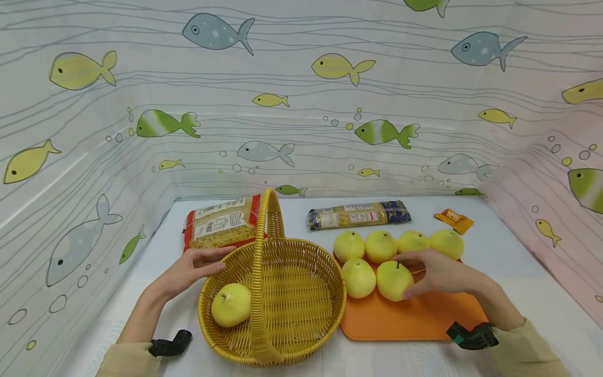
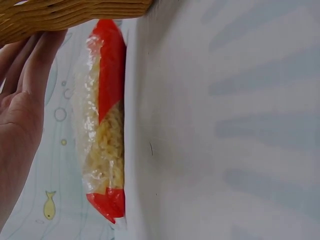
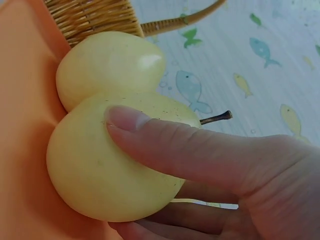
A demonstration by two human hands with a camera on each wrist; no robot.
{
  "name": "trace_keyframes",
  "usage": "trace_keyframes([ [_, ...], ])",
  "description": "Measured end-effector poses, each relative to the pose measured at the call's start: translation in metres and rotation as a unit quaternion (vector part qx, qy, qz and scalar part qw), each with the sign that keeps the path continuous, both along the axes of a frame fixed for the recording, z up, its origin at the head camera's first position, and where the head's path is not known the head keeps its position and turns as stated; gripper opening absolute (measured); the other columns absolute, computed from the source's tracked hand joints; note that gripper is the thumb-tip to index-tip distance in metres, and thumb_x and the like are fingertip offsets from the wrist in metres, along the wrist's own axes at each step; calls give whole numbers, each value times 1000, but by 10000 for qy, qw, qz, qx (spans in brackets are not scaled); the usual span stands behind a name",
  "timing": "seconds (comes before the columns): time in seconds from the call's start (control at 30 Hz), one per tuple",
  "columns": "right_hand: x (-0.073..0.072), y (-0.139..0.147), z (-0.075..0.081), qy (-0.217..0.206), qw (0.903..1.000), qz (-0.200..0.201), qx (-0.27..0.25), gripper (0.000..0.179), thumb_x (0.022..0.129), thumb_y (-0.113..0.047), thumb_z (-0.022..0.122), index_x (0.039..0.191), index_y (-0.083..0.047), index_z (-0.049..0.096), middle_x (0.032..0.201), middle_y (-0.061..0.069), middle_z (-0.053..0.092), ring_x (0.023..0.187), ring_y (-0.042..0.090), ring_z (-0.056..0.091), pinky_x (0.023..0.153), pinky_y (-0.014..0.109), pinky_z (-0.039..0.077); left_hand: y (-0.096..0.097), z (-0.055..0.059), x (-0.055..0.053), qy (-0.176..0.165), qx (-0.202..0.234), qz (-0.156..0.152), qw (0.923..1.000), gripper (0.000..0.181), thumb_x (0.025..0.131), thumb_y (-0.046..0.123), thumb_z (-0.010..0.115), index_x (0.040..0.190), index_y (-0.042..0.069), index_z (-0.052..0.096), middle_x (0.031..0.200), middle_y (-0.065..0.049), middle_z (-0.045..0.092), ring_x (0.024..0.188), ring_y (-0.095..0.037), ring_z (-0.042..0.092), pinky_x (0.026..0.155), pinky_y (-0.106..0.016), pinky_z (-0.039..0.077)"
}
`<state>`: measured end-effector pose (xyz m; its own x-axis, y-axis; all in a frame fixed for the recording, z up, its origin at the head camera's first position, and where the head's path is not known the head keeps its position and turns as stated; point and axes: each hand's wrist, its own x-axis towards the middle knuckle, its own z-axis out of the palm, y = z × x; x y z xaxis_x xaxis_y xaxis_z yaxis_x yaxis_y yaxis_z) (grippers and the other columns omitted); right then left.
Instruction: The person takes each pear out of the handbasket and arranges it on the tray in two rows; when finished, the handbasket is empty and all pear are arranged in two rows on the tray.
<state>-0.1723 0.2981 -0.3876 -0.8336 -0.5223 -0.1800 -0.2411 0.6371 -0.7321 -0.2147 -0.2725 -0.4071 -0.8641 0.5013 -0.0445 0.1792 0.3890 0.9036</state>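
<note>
My right hand (image 1: 440, 271) grips a round yellow pear (image 1: 394, 281) at the front of the orange tray (image 1: 391, 322). In the right wrist view the thumb lies across the pear (image 3: 115, 165), and the other fingers reach round its far side. A second pear (image 1: 358, 278) touches it on the left. My left hand (image 1: 190, 269) rests at the left rim of the yellow wicker basket (image 1: 297, 303), fingers fairly straight. The left wrist view shows those fingers against the basket's outside (image 2: 75, 17). One pear (image 1: 231, 305) sits inside the basket, left of the handle.
Several more pears (image 1: 380, 246) stand in a row along the tray's back. Behind the basket lies a red-and-clear pasta bag (image 1: 221, 222). A long noodle packet (image 1: 359, 214) and a small orange packet (image 1: 454, 220) lie farther back. The basket's tall handle (image 1: 258, 272) arches upward.
</note>
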Motion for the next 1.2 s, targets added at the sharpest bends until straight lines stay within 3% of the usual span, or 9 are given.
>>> trace_keyframes([
  [0.27,1,-5,2,197,9993,-285,115,86,76,-35,88,138,11,50,131,21,63,116,34,64,90,37,55,0,0,0,52,-34,3,10000,44,101,20,61,144,15,56,143,-10,58,123,3,54,96,-17,43],
  [0.67,0,-7,-1,534,9976,-324,300,80,76,-42,86,133,6,58,122,12,69,108,25,67,87,34,56,1,-1,-1,29,57,-19,10000,44,101,19,60,144,12,55,143,-12,57,123,2,55,96,-17,44],
  [0.83,7,-2,11,522,9977,-420,91,74,79,-40,84,135,0,58,126,11,67,112,27,66,91,37,55,1,-1,0,22,22,-4,10000,45,101,18,60,145,11,55,143,-13,57,122,1,56,96,-17,43],
  [1.03,19,-1,34,1131,9901,-748,-371,63,83,-34,82,134,-6,60,129,12,66,118,33,64,92,35,55,0,-1,0,38,-60,-2,10000,45,101,20,60,145,14,55,142,-12,58,122,3,55,96,-17,43],
  [1.2,27,-12,45,1364,9795,-1135,-950,57,85,-26,80,137,-12,59,135,10,62,120,12,63,89,21,54,1,0,0,66,-30,-1,10000,44,101,20,60,144,14,56,143,-11,58,122,3,55,96,-17,44],
])
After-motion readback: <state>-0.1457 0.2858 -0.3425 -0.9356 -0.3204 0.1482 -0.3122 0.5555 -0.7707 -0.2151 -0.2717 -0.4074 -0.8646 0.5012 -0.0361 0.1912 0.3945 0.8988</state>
